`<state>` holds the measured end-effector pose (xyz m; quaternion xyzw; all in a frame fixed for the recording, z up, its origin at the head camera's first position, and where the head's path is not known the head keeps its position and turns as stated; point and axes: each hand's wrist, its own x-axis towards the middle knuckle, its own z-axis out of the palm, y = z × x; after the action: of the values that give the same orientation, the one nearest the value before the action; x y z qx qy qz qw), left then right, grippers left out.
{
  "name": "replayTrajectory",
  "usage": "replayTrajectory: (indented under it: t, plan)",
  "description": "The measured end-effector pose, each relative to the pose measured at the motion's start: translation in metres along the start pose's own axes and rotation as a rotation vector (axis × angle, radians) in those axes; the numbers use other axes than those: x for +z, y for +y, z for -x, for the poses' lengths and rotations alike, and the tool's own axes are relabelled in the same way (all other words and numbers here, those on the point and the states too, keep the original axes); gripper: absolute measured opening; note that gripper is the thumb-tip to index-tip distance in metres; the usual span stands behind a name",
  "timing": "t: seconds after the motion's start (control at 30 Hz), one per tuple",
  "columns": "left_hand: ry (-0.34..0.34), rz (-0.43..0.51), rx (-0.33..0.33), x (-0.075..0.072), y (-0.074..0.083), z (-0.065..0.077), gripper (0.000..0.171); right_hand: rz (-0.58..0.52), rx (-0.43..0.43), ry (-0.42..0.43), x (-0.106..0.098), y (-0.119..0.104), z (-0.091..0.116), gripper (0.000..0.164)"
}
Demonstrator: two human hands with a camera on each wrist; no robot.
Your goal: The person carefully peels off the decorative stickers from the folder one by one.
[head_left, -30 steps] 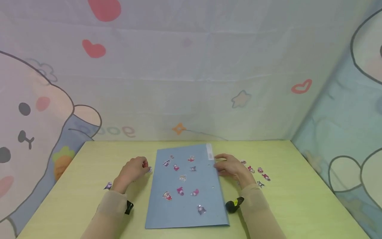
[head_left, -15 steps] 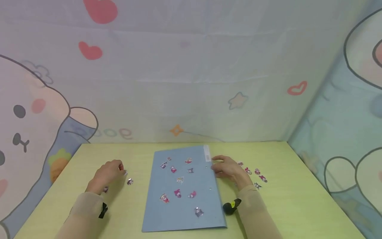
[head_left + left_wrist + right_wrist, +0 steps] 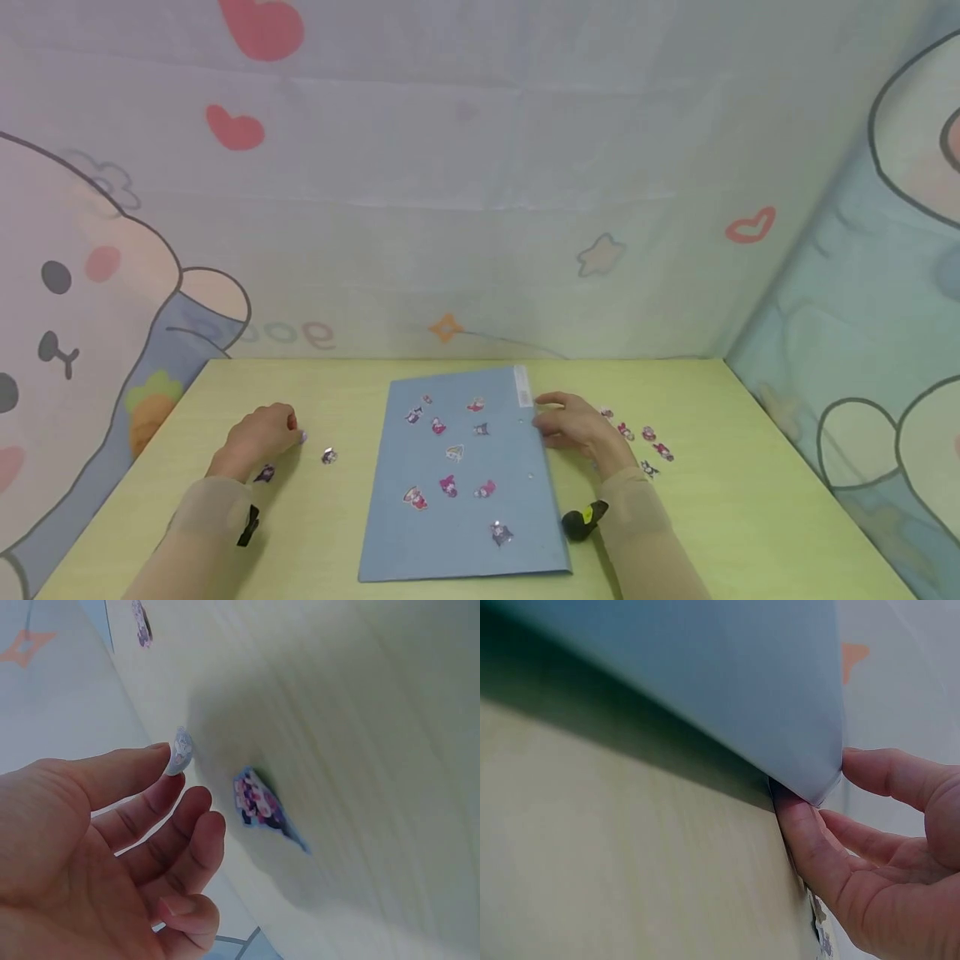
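Note:
My left hand [image 3: 258,433], over the left side of the table, pinches a small pale sticker [image 3: 180,752] between thumb and forefinger. Just beyond it lies a pink and purple sticker [image 3: 259,801], with one corner lifted off the wood. A light blue folder [image 3: 412,546] lies in the middle, dotted with several cartoon stickers and bearing a white label [image 3: 523,386] at its upper right. At the folder's right edge my right hand [image 3: 577,429] grips the raised border, one digit tucked beneath and another against its edge in the right wrist view.
Two loose stickers, one dark purple [image 3: 264,473] and one black and white [image 3: 328,456], lie left of the folder. Several pink and black stickers [image 3: 648,433] are scattered right of the right hand. A cartoon-printed cloth [image 3: 480,208] hangs behind the pale yellow table [image 3: 735,517].
The left hand has moved left, from beside the folder, carrying the pale sticker and uncovering the black and white one. The right hand has stayed at the folder's edge.

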<state>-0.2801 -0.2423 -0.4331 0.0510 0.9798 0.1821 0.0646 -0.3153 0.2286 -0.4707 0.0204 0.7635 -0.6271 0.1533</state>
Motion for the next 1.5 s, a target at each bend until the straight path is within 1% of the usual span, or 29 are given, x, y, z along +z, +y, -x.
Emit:
replayTrajectory:
  t: [0.2,0.33,0.47,0.63,0.73,0.8,0.9,0.97,1.03,1.13,1.2,1.33,1.5]
  plan:
    - [0.004,-0.051,-0.013,0.005,-0.001,-0.001,0.015,-0.018,-0.003,-0.014,0.0,0.001,0.002,0.052]
    - [0.012,-0.086,-0.009,0.008,-0.001,-0.003,0.016,-0.015,-0.002,-0.008,0.001,0.0,0.003,0.052]
    - [0.037,-0.131,0.009,0.008,0.003,-0.007,0.019,-0.011,0.004,0.008,0.001,-0.001,0.004,0.052]
    - [0.069,-0.203,0.018,0.011,0.008,-0.012,0.016,-0.006,0.008,-0.001,0.002,-0.001,0.003,0.053]
    - [0.086,-0.2,0.041,0.013,0.014,-0.016,0.012,-0.001,0.005,-0.008,0.001,0.0,0.003,0.053]
    - [0.09,-0.193,0.061,0.013,0.023,-0.018,0.009,0.001,0.005,-0.007,0.0,0.0,0.002,0.052]
    - [0.079,-0.183,0.093,0.012,0.042,-0.02,0.008,0.0,0.005,-0.003,-0.001,0.001,0.001,0.051]
    - [0.056,-0.178,0.123,0.012,0.056,-0.02,0.009,-0.001,0.007,-0.005,-0.001,0.001,0.001,0.051]
    - [0.023,-0.173,0.171,0.015,0.068,-0.019,0.01,-0.005,0.009,-0.011,-0.001,0.001,0.002,0.051]
    - [-0.037,-0.149,0.251,0.022,0.085,-0.019,0.011,-0.013,0.012,-0.024,0.0,0.002,0.004,0.052]
    - [-0.063,-0.14,0.304,0.028,0.095,-0.021,0.012,-0.021,0.016,-0.025,0.001,0.002,0.005,0.052]
    - [-0.08,-0.112,0.375,0.041,0.118,-0.022,0.018,-0.033,0.006,-0.03,0.002,0.0,0.004,0.052]
    - [-0.096,-0.083,0.443,0.056,0.141,-0.019,0.029,-0.024,0.0,-0.046,0.001,-0.004,0.003,0.051]
